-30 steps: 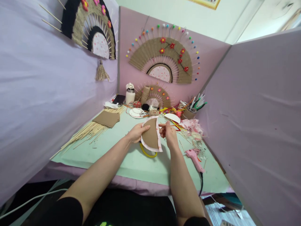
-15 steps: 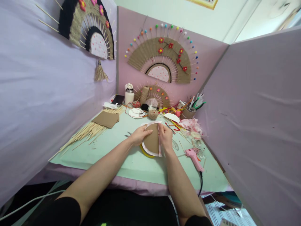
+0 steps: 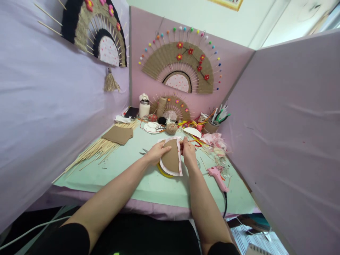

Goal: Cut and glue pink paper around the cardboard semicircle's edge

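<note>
My left hand (image 3: 156, 153) grips a half-round cardboard piece (image 3: 170, 156) by its left side, thumb lying on the brown face. White fabric with pink marks (image 3: 179, 161) is folded over the piece's edges. At the straight right edge is my right hand (image 3: 189, 151), its thumb raised apart from half-curled fingers; the fingertips are close against the edge, and I cannot tell if they touch. Under the cardboard piece a yellow curved handle (image 3: 165, 172) shows, with scissor-like metal tips (image 3: 143, 152) sticking out to the left.
A pink glue gun (image 3: 217, 178) lies at right, its cord running off the front edge. Thin sticks (image 3: 98, 150) and a cardboard piece (image 3: 118, 135) lie at left. Behind are a twine ball (image 3: 171, 128), a white bottle (image 3: 144, 108), fabric scraps (image 3: 214, 141) and a tool pot (image 3: 210, 127).
My right thumb has come off the fabric edge, and that hand has shifted slightly right, uncovering the straight edge. My left hand keeps its grip. The view has shifted slightly.
</note>
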`<control>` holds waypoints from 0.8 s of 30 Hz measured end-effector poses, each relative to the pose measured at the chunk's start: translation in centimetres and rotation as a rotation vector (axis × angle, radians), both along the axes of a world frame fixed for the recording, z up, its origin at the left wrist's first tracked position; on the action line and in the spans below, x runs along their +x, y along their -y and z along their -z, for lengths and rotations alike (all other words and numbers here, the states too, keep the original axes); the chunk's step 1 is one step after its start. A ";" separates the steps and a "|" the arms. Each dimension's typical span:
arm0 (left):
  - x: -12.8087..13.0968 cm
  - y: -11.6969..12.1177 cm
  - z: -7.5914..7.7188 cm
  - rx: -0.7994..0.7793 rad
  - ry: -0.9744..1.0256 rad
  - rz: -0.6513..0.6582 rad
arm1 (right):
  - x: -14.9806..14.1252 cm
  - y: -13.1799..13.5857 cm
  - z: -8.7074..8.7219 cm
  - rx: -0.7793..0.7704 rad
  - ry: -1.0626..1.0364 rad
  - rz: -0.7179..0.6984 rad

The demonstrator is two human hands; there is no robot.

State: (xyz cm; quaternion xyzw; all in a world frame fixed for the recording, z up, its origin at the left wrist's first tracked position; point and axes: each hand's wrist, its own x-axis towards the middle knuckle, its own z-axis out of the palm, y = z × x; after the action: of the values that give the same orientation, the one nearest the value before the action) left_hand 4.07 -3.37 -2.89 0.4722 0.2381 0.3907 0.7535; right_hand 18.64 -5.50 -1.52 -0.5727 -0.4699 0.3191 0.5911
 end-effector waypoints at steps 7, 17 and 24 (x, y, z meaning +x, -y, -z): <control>0.1 0.0 0.3 0.054 -0.062 -0.019 | -0.2 0.2 0.5 0.177 0.449 0.135; 0.0 0.1 -0.4 -0.039 0.023 -0.050 | -0.2 0.4 -0.1 0.053 0.179 -0.026; 0.1 0.0 -0.1 0.037 -0.011 -0.120 | -0.6 0.3 0.6 0.130 0.451 0.117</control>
State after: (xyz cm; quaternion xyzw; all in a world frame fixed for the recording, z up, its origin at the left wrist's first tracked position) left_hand 4.14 -3.34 -2.84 0.4732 0.2629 0.4369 0.7184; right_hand 18.00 -5.83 -2.12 -0.6162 -0.5756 0.1176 0.5245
